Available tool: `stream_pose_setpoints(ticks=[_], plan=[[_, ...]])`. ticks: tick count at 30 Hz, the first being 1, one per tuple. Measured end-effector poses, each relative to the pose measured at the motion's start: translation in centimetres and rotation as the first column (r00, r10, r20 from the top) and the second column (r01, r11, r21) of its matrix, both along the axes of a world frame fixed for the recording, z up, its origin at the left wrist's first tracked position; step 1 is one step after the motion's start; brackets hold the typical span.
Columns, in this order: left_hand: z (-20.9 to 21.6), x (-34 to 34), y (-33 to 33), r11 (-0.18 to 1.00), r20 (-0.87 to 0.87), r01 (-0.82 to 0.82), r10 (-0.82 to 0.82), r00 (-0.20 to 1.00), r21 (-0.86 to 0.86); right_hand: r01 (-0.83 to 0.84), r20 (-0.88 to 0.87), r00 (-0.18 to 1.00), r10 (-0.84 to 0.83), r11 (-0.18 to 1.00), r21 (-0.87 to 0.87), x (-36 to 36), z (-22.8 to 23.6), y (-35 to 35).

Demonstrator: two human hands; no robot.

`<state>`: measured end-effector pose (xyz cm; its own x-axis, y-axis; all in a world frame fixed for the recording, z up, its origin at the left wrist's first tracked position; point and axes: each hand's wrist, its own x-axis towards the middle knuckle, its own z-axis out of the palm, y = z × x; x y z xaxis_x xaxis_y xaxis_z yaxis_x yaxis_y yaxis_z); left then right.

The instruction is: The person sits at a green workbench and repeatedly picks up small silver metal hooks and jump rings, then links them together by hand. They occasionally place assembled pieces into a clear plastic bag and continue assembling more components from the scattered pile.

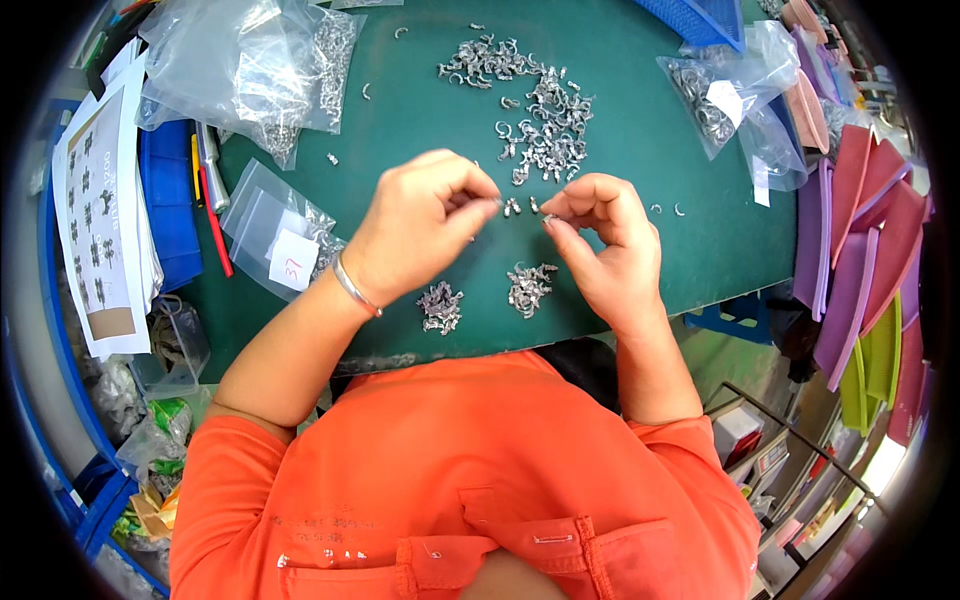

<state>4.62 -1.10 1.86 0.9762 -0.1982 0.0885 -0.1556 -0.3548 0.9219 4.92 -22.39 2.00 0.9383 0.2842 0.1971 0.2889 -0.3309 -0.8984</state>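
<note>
My left hand point(425, 215), with a metal bangle at the wrist, is pinched over the green tabletop; whatever is between its fingertips is too small to make out. Opposite it, my right hand point(612, 235) has thumb and forefinger closed on a small silver metal piece point(548, 218). Between the two hands lie a few small silver pieces point(513, 206). Closer to me are two little heaps of metal parts, one on the left point(440, 307) and one on the right point(529, 289). Beyond my hands spreads a larger scatter of curved silver pieces point(555, 125).
Clear plastic bags of metal parts point(250, 70) sit at the far left, with a labelled small bag point(285, 235) nearer. Printed sheets point(100, 200) and a red pen point(215, 225) lie left. On the right are more bags point(715, 100), a blue basket point(700, 20) and stacked coloured trays point(860, 250).
</note>
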Motion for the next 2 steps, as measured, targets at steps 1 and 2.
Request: stream_pose_setpoints(ticks=[1,2], plan=[[0.15,-0.54,-0.29,0.999,-0.032,0.032,-0.032,0.999,0.001,-0.019,0.039,0.999,0.020,1.000,-0.020,-0.08,0.20,-0.19],[0.22,-1.03,-0.47,0.996,-0.006,0.092,-0.092,0.996,0.002,-0.019,0.036,0.999,0.020,1.000,-0.017,-0.17,0.16,-0.19]])
